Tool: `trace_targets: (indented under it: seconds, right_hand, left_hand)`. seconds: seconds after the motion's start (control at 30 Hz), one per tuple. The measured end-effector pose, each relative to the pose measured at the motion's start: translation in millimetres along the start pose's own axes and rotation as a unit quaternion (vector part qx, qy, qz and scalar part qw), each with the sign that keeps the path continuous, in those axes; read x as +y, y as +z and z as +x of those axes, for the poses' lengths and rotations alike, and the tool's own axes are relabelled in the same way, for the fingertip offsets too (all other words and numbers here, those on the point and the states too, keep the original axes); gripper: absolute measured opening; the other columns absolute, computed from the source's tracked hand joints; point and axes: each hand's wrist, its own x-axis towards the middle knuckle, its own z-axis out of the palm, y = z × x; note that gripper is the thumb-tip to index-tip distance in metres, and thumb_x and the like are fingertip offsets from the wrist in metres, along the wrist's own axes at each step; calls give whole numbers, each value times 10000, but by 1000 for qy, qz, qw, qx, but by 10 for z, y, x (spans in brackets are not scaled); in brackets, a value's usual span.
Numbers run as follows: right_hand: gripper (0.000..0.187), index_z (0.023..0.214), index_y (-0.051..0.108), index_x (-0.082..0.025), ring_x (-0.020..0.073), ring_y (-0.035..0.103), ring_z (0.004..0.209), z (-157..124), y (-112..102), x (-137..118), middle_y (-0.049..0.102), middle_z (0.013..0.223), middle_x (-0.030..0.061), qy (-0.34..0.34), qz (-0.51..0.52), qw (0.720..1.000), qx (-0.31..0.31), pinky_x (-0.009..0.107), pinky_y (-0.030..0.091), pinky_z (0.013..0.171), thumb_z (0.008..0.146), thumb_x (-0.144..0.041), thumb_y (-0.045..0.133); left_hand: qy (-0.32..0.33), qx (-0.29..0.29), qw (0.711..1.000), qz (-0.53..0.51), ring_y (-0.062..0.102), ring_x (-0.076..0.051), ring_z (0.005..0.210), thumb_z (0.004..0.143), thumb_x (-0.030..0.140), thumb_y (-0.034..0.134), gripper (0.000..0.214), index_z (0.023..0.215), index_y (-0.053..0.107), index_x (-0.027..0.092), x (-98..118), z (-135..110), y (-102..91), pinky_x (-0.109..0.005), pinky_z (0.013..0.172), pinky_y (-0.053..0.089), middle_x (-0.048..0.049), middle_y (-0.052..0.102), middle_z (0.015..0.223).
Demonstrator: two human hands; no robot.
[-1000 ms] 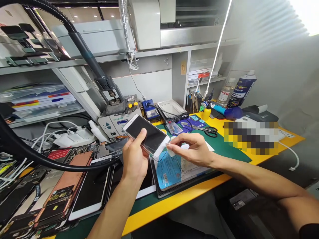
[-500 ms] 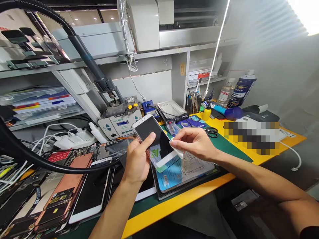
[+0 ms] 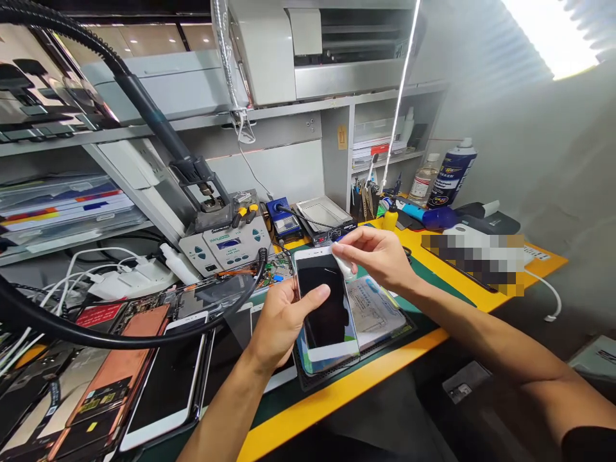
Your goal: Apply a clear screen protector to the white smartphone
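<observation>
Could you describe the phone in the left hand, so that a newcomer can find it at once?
Start at the yellow desk; near its front edge, the left hand holds the phone, with white bands above and below a dark screen. Near its top, the right hand pinches a white cloth or tissue. Unlike the phones lying to the left, this one is held up.

Over at your two o'clock stands a dark-blue spray can (image 3: 452, 173), a clear bottle (image 3: 424, 179) just beside it! Round to one, tools (image 3: 371, 191) bristle from a black holder (image 3: 360, 204). Dead ahead at twelve, a small blue unit (image 3: 285, 221). And at ten, clear file cases (image 3: 65, 202) lie stacked on your shelf (image 3: 72, 245).
</observation>
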Motion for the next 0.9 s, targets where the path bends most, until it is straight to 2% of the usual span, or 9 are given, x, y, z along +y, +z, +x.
trace_targets:
  seconds: [0.1,0.23,0.37,0.53,0.7,0.8,0.9]
  right_hand:
    - [402,757,742,-152,92,531,484,53,-69,28,659,617,5,18,-21,1000,-3,242,461,460,699,-514,907]
    - [376,756,748,-158,91,507,517,111,-133,72,641,625,-3,75,-37,994,-66,238,412,471,741,-511,876]
    - [388,703,723,-158,90,481,548,156,-94,65,618,622,-7,101,-45,986,-124,233,367,481,737,-517,868]
    - [423,721,698,-151,79,431,531,217,44,3,590,608,-22,110,-66,978,-167,229,294,475,745,-547,845]
    - [429,717,699,-148,79,434,538,286,171,-84,583,607,-29,108,-93,970,-195,233,294,488,686,-540,870]
    - [428,729,711,-139,71,423,543,303,175,-108,571,601,-40,87,-109,972,-190,228,293,496,694,-538,863]
    - [443,758,732,-133,82,483,578,283,92,-76,623,647,-20,65,-107,977,-175,225,352,523,729,-562,841]
  left_hand:
    - [-6,-20,1000,11,746,-237,844,752,342,889,354,1025,804,133,3,-7,0,-322,791,588,-107,806,970]
    - [-38,-57,998,17,703,-182,689,731,353,898,283,878,792,136,3,-30,-13,-273,687,563,-63,772,795]
    - [-59,-73,995,43,684,-178,674,715,383,898,299,848,779,143,-25,-40,-32,-269,655,543,-59,761,807]
    - [-66,-85,993,48,684,-176,679,706,384,901,303,845,770,148,-41,-39,-45,-266,655,538,-53,760,805]
    - [-72,-79,992,69,669,-159,643,706,385,902,304,800,744,143,-33,-25,-68,-247,616,525,-42,742,761]
    - [-78,-60,992,73,683,-169,629,700,377,907,300,793,741,145,-14,-14,-79,-249,593,524,-49,749,741]
    - [-71,-57,994,61,717,-197,645,689,369,915,308,820,761,137,23,-11,-81,-278,621,560,-73,775,755]
